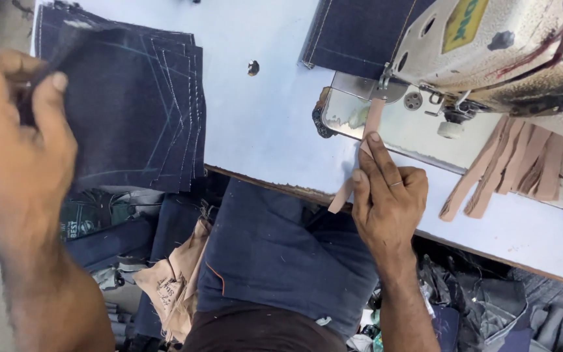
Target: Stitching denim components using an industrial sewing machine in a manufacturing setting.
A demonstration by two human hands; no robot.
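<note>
While pinned at the machine bed: 1 tan strip [367, 140], long axis running from the presser foot down toward the table edge.
Right hand [386, 195]: 2 fingers [378, 156] extended and pressed flat on the strip, the rest curled; nearer hand to the strip.
Left hand [17, 140]: thumb and fingers pinching the top denim piece [109, 85] at its left corner.
Denim stack [164, 124]: on the white table [262, 117], well left of the sewing machine [490, 52].
Spare tan strips [509, 166]: fanned right of the needle.
</note>
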